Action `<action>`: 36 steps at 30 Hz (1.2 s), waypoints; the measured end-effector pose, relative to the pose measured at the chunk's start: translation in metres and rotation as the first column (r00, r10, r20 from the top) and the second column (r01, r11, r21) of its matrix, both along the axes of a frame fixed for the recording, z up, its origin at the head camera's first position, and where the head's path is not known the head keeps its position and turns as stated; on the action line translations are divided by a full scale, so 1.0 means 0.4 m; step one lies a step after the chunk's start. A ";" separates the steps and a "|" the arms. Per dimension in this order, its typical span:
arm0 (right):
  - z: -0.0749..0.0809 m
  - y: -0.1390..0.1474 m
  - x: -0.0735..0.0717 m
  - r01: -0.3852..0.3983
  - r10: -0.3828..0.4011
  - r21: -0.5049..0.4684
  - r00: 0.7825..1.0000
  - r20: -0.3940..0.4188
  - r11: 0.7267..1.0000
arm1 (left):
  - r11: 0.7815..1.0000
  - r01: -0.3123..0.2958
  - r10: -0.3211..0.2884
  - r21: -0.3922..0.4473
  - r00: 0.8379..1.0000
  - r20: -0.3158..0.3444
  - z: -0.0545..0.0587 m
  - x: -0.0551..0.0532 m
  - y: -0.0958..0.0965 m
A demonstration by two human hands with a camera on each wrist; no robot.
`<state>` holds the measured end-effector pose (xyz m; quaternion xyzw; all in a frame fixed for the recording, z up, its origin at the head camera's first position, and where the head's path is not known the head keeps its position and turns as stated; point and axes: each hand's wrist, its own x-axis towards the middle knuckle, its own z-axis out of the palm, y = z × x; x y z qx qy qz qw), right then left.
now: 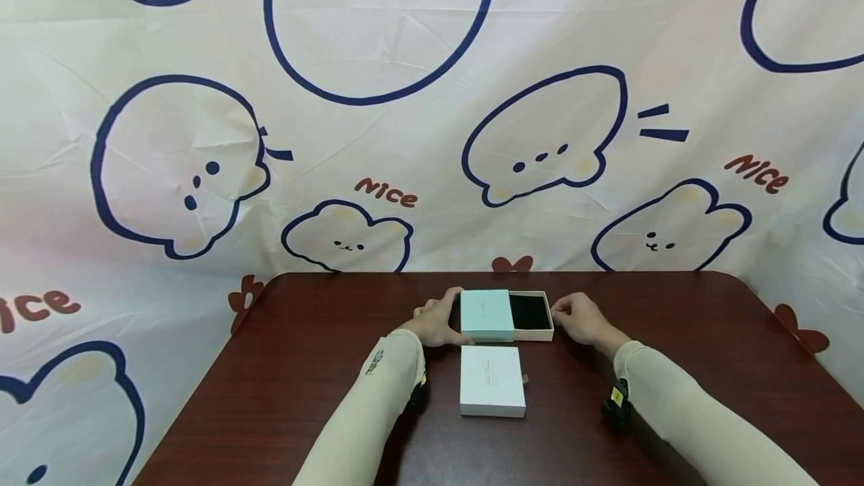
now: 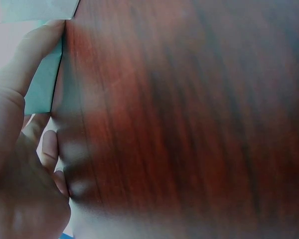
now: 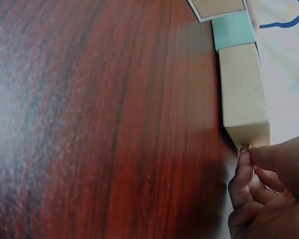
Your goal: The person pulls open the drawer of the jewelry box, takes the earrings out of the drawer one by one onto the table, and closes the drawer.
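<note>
A mint-green box sleeve (image 1: 487, 316) lies near the table's back edge, with a cream drawer (image 1: 533, 335) partly slid out of its right side. Inside the drawer is a black lining (image 1: 529, 312). My left hand (image 1: 437, 321) grips the sleeve from its left, thumb along the near side and fingers behind. In the right wrist view, my right hand (image 3: 269, 184) pinches the drawer's outer end between thumb and finger; what lies between the fingertips is mostly hidden. Just in front of the sleeve sits a closed white box (image 1: 492, 381) with a small tab (image 1: 525, 379) on its right side.
The dark reddish-brown table (image 1: 283, 411) has rounded back corners. Right behind it hangs a pale cloth (image 1: 432, 141) printed with blue-outlined cartoon faces, which also runs along both sides.
</note>
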<state>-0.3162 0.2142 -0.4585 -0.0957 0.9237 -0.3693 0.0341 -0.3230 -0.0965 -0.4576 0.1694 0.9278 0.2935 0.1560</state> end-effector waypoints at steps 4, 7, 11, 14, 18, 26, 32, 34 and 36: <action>0.002 -0.001 0.001 -0.001 0.001 -0.005 1.000 -0.005 1.000 | 1.000 0.000 0.000 0.002 1.000 -0.003 -0.001 -0.001 0.000; 0.001 -0.003 0.002 -0.004 0.004 -0.005 1.000 -0.009 1.000 | 1.000 0.000 0.000 0.002 1.000 -0.007 -0.003 -0.002 0.001; 0.000 -0.006 0.002 -0.005 0.005 -0.017 1.000 -0.001 1.000 | 1.000 0.002 -0.002 -0.004 1.000 -0.013 -0.004 -0.002 0.001; -0.001 -0.008 0.003 -0.002 0.002 -0.023 1.000 0.005 1.000 | 1.000 0.005 -0.005 -0.004 1.000 -0.013 -0.004 -0.003 0.002; 0.002 -0.012 0.005 0.002 -0.002 -0.026 1.000 0.007 1.000 | 1.000 0.006 -0.006 -0.005 1.000 -0.014 -0.004 -0.003 0.000; 0.004 -0.022 0.007 0.008 -0.008 -0.027 1.000 0.017 1.000 | 1.000 0.003 -0.003 0.005 1.000 -0.005 -0.004 -0.002 -0.001; 0.001 -0.024 0.002 0.004 -0.004 -0.017 1.000 0.006 1.000 | 1.000 0.008 -0.008 -0.004 1.000 -0.019 -0.008 -0.006 -0.002; -0.001 -0.025 0.000 0.004 -0.004 -0.016 1.000 0.005 1.000 | 1.000 0.009 -0.010 -0.002 1.000 -0.018 -0.007 -0.006 -0.002; 0.000 -0.026 -0.002 0.006 -0.006 -0.014 1.000 0.009 1.000 | 1.000 0.011 -0.011 -0.002 1.000 -0.018 -0.007 -0.007 -0.002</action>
